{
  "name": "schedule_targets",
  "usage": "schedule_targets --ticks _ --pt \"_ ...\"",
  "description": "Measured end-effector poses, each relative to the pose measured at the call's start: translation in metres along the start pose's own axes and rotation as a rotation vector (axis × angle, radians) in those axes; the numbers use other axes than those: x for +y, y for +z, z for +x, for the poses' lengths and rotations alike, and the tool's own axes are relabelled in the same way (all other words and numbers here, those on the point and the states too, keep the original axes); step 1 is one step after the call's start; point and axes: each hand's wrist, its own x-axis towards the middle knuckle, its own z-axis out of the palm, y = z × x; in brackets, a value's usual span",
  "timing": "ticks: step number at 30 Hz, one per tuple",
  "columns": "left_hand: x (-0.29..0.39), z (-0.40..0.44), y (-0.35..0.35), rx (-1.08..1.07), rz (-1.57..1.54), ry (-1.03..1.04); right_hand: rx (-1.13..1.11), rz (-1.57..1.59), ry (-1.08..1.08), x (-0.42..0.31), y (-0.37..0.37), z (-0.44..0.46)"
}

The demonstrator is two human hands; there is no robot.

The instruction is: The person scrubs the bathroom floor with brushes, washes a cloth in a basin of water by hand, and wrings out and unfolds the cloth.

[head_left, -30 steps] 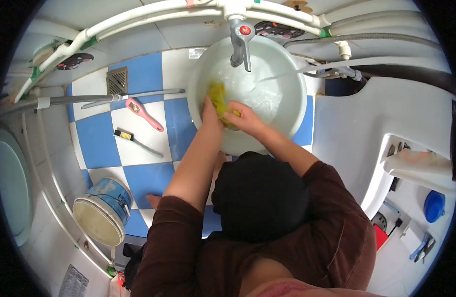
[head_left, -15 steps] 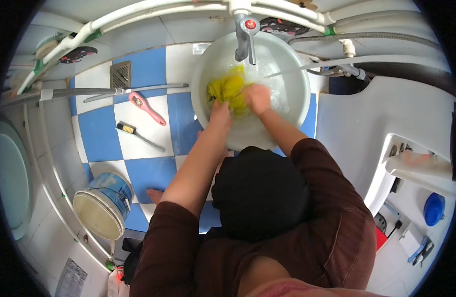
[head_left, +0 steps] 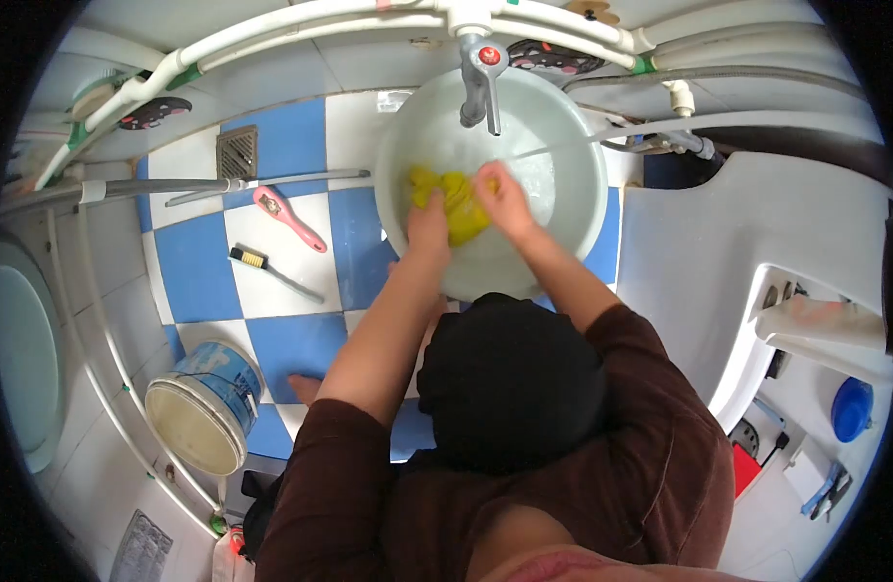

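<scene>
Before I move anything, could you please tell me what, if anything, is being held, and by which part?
The bunched bright yellow cloth: the left hand holds its left side, the right hand its right edge.

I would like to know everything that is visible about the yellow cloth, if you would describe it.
The yellow cloth is bright, soft-looking fabric, bunched into folds and apparently wet. It lies toward the left side inside the pale round basin, below the tap. The left hand grips its left part; the right hand holds its right edge. Its full shape cannot be told.
</scene>
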Motion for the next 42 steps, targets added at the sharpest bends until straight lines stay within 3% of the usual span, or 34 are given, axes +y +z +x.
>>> schedule_targets --ticks 1,2,5,8,9,12,13,16,18,19,21,22,24,25,26,29,32,33,36,37,40,42 --pt "0.004 -0.005 0.001 -0.008 0.125 0.100 0.116 -0.153 0.128 0.010 -0.011 0.013" --pt "0.006 -0.006 0.001 0.041 0.113 0.043 0.228 -0.308 0.258 0.019 -0.017 0.021" --pt "0.005 -0.005 0.004 0.133 0.090 -0.117 0.510 -0.870 0.002 0.083 0.004 0.023" --pt "0.000 -0.002 0.004 0.091 0.136 -0.211 -0.271 -0.885 -0.410 0.094 0.014 0.007" --pt "0.003 -0.010 0.005 0.062 0.137 -0.214 -0.428 -1.018 -0.406 0.063 0.002 0.011" --pt "0.005 -0.008 0.002 0.053 0.140 -0.264 0.101 -0.999 0.270 0.044 -0.010 0.030" --pt "0.003 -0.007 0.001 0.063 0.142 -0.290 0.597 -0.891 0.094 0.058 0.003 0.026" --pt "0.003 -0.010 0.013 0.182 0.140 -0.241 0.033 -0.346 0.002 0.090 0.018 0.017" --pt "-0.023 0.032 -0.009 0.073 -0.175 -0.248 -0.266 0.202 0.315 0.021 0.026 -0.011" --pt "-0.033 0.046 -0.018 0.020 -0.336 -0.254 -0.343 0.222 0.261 -0.017 0.023 -0.019" --pt "-0.015 0.028 -0.011 -0.005 -0.335 -0.249 -0.502 0.266 0.163 -0.068 0.016 -0.033" --pt "-0.006 0.018 -0.008 -0.015 -0.331 -0.243 -0.387 0.138 0.096 -0.057 0.014 -0.033" --pt "-0.003 0.014 -0.006 -0.075 -0.143 -0.021 -0.155 -0.110 -0.063 -0.015 0.008 -0.011" --pt "-0.003 0.011 -0.006 -0.101 -0.043 0.084 -0.002 0.017 0.110 0.002 -0.004 0.006" --pt "0.001 0.007 -0.005 -0.028 0.004 0.052 0.152 0.143 0.284 0.018 -0.012 0.020" --pt "0.009 -0.005 0.000 0.125 0.056 -0.035 0.581 -0.660 0.307 0.050 0.000 0.025" --pt "0.001 0.001 -0.004 0.107 0.060 -0.086 -0.008 -0.752 -0.398 0.106 0.018 0.000" --pt "-0.004 0.002 -0.010 0.091 0.108 -0.097 -0.293 -0.655 -0.382 0.052 -0.002 -0.009" --pt "0.001 -0.011 -0.012 0.040 0.145 -0.149 0.115 -0.949 0.039 0.060 -0.026 0.008" --pt "0.005 -0.017 -0.011 0.023 0.140 -0.170 0.395 -0.908 0.220 0.061 -0.022 0.007" --pt "0.005 -0.019 -0.007 0.004 0.173 -0.195 0.383 -0.917 -0.132 0.129 -0.002 -0.006" --pt "0.000 -0.013 -0.009 -0.024 0.203 -0.201 -0.249 -0.989 -0.170 0.085 -0.020 -0.007"
